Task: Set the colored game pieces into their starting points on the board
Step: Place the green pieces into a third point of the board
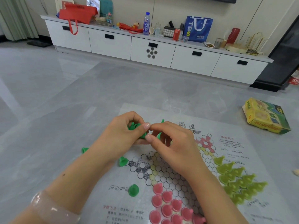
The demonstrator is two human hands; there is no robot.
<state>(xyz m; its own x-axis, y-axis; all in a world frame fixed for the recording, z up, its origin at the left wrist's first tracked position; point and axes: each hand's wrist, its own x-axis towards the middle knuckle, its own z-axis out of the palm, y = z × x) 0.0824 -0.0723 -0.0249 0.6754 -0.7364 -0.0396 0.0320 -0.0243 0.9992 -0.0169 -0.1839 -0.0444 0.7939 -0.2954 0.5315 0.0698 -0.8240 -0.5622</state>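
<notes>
On the far left I see a pale bangle (53, 209) on the left wrist. Loose green pieces lie near that forearm: one on the floor (84, 149), one at the edge of the board (123, 161), one on the printed board sheet (133, 190). The left hand (123, 131) is curled round a bunch of green pieces (135, 126), gripping them above the board (178, 180). Touching it, my right hand (173, 143) pinches a single green piece (159, 135) between its fingertips. Below, pink pieces (168, 206) fill the near point of the star. To the right, yellow-green pieces (237, 180) fill the right point. Far right on the floor lies the game box (265, 116).
</notes>
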